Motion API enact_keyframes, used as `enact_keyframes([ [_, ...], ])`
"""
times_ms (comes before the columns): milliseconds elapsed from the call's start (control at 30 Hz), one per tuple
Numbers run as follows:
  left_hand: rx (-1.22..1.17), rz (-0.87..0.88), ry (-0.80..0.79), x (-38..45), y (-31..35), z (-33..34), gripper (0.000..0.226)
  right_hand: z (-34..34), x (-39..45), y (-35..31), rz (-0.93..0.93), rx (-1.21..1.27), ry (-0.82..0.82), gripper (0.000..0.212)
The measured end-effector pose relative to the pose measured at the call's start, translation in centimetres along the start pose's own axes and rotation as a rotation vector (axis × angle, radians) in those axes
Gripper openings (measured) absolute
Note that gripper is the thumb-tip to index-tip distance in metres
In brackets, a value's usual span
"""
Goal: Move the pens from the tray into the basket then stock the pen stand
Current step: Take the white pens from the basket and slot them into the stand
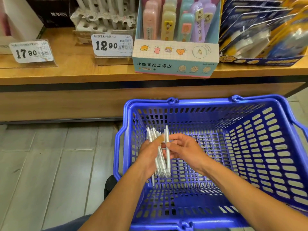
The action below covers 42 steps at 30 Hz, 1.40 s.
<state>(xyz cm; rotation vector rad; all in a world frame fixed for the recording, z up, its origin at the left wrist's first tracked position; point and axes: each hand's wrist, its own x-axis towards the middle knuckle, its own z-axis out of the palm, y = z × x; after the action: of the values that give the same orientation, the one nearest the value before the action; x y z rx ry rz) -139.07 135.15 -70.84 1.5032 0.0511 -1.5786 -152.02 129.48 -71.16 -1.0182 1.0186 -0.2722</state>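
L hand [150,153] is gripping a bunch of thin, see-thru white pens [158,157] over the blue plastic basket [250,147] w/ holey sides. R hand [183,150] is pinching one pen [167,144], standing straight up.

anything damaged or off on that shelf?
Yes: the grey cardboard pen stand, on the shelf behind the 12.90 price tag, has a torn, ragged top edge around its holes. Only some holes hold pens. Otherwise nothing stands out; both hands hold white pens over the blue basket.
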Motion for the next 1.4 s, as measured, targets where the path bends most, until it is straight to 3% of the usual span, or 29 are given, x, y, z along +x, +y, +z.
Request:
enact_keyframes([
  [67,-0.027,0.020,-0.049,-0.9,0.5,0.1,0.055,0.6,-0.2,-0.3,-0.025,0.002,0.064,0.022],
  [200,0.027,0.063,-0.045,-2.7,1.5,0.3,0.098,1.4,-0.8,-0.7,-0.122,-0.082,0.100,0.017],
  [300,0.027,0.052,-0.092,-3.8,2.8,-0.1,0.057,1.4,-1.4,-1.8,-0.176,-0.047,-0.002,0.028],
  [400,0.038,0.076,-0.162,-4.4,3.9,-1.0,0.032,0.0,-0.4,-2.7,-0.143,0.061,-0.164,0.029],
  [500,-0.032,0.111,-0.141,-4.6,4.8,-1.6,0.002,-1.8,3.1,-1.0,-0.071,0.008,0.030,0.009],
  [567,-0.072,0.104,-0.112,-4.5,5.1,-2.1,0.009,-2.7,5.7,1.7,0.045,-0.116,0.194,0.010],
  [700,-0.103,0.075,-0.165,-4.5,5.5,-3.0,0.006,-2.4,9.3,6.7,0.282,-0.362,0.235,0.006],
  [867,-0.119,0.061,-0.202,-4.5,5.7,-3.3,0.013,0.1,11.0,8.7,0.268,-0.633,0.298,0.031],
  [1033,-0.142,0.064,-0.190,-4.5,5.9,-3.0,0.013,0.8,11.7,8.9,0.244,-0.726,0.328,0.035],
  [1167,-0.119,0.055,-0.177,-4.9,5.9,-3.0,0.026,0.7,11.6,8.6,0.249,-0.793,0.310,0.033],
  [1400,-0.177,0.049,-0.101,-5.3,6.1,-2.2,0.024,-1.0,8.1,6.6,0.185,-0.536,0.252,0.022],
])
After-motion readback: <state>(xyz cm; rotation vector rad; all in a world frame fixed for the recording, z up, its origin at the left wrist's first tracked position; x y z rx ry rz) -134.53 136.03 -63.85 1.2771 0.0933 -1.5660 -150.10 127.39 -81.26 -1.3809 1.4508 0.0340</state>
